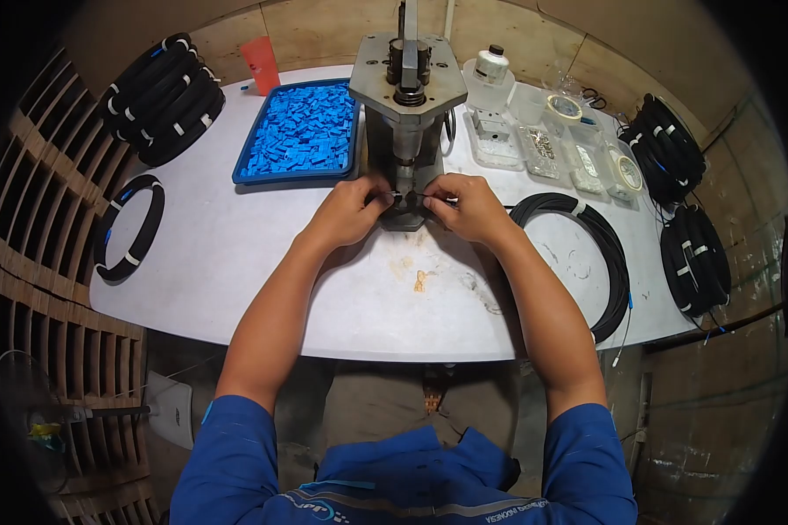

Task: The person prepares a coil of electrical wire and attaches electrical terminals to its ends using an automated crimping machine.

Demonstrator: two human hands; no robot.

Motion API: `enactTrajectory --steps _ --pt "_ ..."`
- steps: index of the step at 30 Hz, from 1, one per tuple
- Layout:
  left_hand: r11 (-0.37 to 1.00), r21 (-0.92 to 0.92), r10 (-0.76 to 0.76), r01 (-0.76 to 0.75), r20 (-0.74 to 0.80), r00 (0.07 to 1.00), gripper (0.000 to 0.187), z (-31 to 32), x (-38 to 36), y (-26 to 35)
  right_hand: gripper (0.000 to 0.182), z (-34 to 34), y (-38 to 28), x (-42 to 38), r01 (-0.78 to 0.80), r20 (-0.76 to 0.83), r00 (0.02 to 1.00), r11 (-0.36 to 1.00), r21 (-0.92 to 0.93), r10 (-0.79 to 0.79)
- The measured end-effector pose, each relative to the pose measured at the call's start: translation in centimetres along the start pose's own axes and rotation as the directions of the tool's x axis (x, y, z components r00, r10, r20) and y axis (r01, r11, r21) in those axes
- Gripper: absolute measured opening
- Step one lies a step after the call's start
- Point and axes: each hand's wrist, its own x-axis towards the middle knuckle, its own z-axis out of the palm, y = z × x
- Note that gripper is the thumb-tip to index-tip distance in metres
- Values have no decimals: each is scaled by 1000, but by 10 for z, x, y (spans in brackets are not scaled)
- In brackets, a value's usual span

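Observation:
A metal press (409,83) stands at the back middle of the white table. At the left side of its base, my left hand (355,208) is closed in a pinch on a thin dark piece that reaches into the press. My right hand (466,206) pinches a black cable on the other side of the press, its fingertips facing those of the left. Right of my right forearm lies a coil of black cable (620,262) with white ties, one end hanging past the table's front edge.
A blue tray (298,179) of small blue pieces and a red cup (259,66) stand at the back left. Black coils (171,101) lie at the left, others (696,262) at the right. Clear boxes (496,150), tape rolls (564,108) and a bottle (492,63) stand back right.

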Motion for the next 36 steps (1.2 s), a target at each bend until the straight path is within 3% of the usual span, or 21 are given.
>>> enactTrajectory --steps 36 --pt "1000 16 4 -3 -11 1000 23 0 0 1 14 0 -1 0 3 9 1000 1000 -16 -3"
